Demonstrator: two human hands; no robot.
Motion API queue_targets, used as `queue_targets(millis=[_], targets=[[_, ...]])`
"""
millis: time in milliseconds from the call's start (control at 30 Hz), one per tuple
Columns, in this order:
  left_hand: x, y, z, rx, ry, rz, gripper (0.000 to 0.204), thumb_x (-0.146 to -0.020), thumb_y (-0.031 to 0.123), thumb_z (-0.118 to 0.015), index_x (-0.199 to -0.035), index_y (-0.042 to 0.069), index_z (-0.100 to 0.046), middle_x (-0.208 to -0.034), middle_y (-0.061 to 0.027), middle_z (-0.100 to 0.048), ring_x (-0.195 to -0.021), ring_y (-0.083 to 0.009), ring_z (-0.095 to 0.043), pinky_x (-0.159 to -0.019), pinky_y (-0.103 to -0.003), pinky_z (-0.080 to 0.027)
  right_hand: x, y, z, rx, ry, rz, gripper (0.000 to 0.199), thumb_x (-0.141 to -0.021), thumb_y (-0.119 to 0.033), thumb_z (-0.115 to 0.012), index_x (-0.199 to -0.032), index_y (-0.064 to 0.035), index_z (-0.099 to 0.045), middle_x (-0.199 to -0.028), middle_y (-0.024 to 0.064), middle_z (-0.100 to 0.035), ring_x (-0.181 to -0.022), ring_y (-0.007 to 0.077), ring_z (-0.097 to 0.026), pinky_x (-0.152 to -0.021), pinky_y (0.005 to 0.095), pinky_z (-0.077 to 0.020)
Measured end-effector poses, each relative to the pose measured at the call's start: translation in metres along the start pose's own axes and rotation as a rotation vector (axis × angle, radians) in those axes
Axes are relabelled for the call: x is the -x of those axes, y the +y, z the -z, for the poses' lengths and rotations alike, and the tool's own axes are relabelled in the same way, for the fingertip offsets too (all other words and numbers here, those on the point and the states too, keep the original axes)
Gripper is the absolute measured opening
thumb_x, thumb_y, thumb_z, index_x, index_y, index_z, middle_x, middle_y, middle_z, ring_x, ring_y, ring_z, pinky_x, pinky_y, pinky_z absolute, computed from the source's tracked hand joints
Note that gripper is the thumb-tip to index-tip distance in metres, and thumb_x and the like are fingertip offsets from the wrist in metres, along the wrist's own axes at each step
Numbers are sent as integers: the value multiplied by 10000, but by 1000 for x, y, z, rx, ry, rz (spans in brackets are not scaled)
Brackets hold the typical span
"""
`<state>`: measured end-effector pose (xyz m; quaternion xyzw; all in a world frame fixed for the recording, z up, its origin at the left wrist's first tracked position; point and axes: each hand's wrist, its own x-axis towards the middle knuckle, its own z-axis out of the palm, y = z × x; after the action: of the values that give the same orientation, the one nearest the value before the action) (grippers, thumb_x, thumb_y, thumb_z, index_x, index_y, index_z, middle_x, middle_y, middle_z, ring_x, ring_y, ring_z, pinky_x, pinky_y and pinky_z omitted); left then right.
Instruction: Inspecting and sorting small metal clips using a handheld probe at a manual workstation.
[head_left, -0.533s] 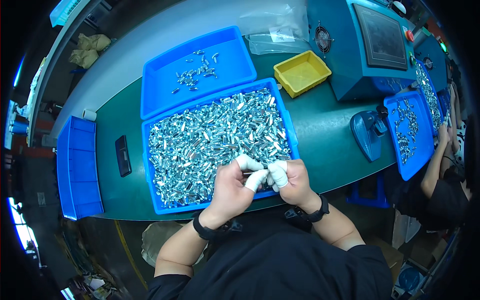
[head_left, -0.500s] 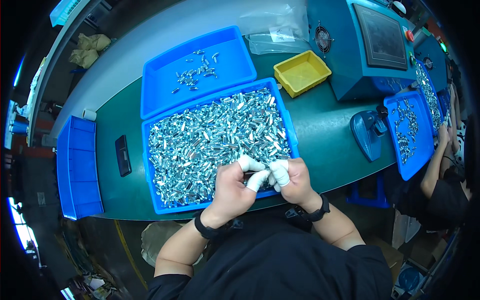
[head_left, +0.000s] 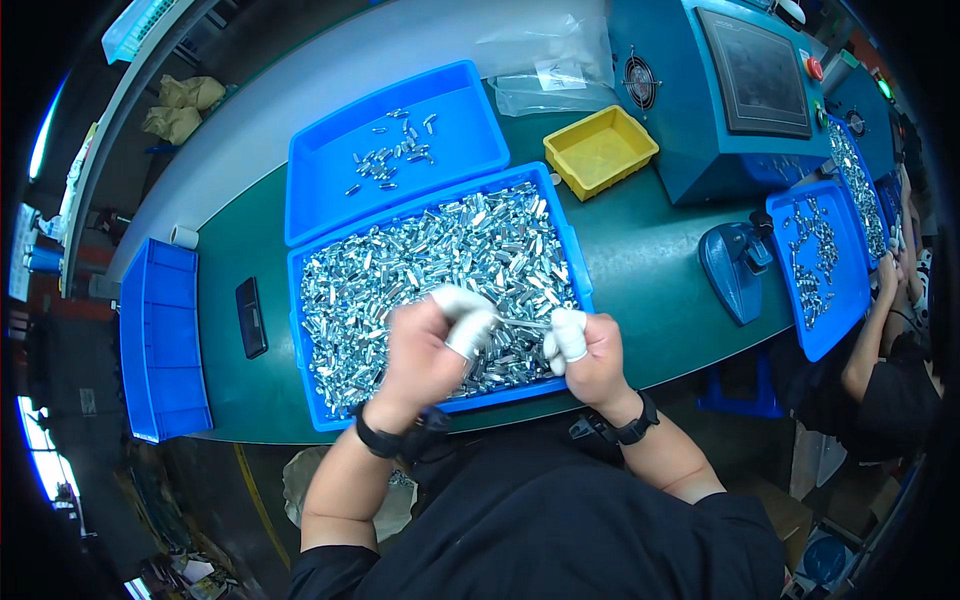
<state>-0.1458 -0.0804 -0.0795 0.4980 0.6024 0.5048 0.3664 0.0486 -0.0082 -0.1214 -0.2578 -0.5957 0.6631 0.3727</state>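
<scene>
My right hand (head_left: 592, 355), with white coverings on its fingers, is closed on a thin metal rod (head_left: 525, 323) that points left toward my other hand. Motion blurs my left hand (head_left: 430, 345); its white-covered thumb and forefinger are drawn together near the rod's tip, and what they pinch is too smeared to name. Both hands are above the near part of a blue tray (head_left: 577, 250) heaped with small shiny metal parts (head_left: 420, 250). Behind it, a second blue tray (head_left: 330, 180) carries a few such parts (head_left: 385, 160).
On the green table (head_left: 650, 300) are a yellow bin (head_left: 600, 160), a black phone (head_left: 251, 317), a blue bin (head_left: 160, 340) and a dark blue bench device (head_left: 732, 270). A teal machine with a screen (head_left: 755, 75) stands back right. At far right, another person's hand (head_left: 888, 270) is beside a blue tray (head_left: 845, 310).
My left hand has moved left, away from my right hand, and the thin rod now shows between them. The right hand has stayed nearly in place.
</scene>
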Motion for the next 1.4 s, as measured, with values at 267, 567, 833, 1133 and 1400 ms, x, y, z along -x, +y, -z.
queue_targets(millis=[267, 567, 833, 1133, 1400], targets=[[-84, -32, 67, -20, 269, 18, 274, -902, 27, -643, -1176, 17, -639, -1015, -65, -665, -840, -101, -612, -709, -260, -507, 8, -2, 11, -111, 82, -45, 417, -1032, -254, -531, -685, -32, -595, -562, -17, -543, -489, 36, -478, -457, 217, -365], [-47, 8, 19, -746, -256, -217, 309, -864, -32, -634, -1158, 59, -666, -1053, -115, -674, -921, -243, -625, -813, -366, -503, 6, -10, 16, -124, 54, -39, 420, -1032, -273, -531, -693, -36, -605, -564, -18, -546, -490, 35, -481, -457, 214, -364], [-44, 6, 23, -662, -81, -227, 228, -878, -49, -619, -1081, 37, -678, -923, -90, -669, -865, -223, -623, -749, -338, -498, 1, -5, 20, -112, 41, -50, 421, -1040, -270, -511, -698, -41, -595, -590, -16, -553, -490, 41, -475, -459, 210, -362], [-12, 8, -10, 300, -37, 248, 170, -979, 2, -532, -1109, 3, -641, -875, -46, -638, -746, -105, -611, -667, -240, -511, -8, 0, 29, -46, 50, -55, 392, -1024, -223, -537, -694, -21, -603, -558, -15, -547, -490, 39, -496, -463, 222, -379], [-9, -4, -12, 83, -61, 16, 181, -943, -52, -553, -1098, -20, -641, -942, -81, -650, -796, -129, -633, -718, -263, -543, -10, 7, 23, -18, 43, -46, 369, -1009, -163, -551, -673, -19, -600, -527, -17, -522, -458, 44, -460, -439, 239, -348]])
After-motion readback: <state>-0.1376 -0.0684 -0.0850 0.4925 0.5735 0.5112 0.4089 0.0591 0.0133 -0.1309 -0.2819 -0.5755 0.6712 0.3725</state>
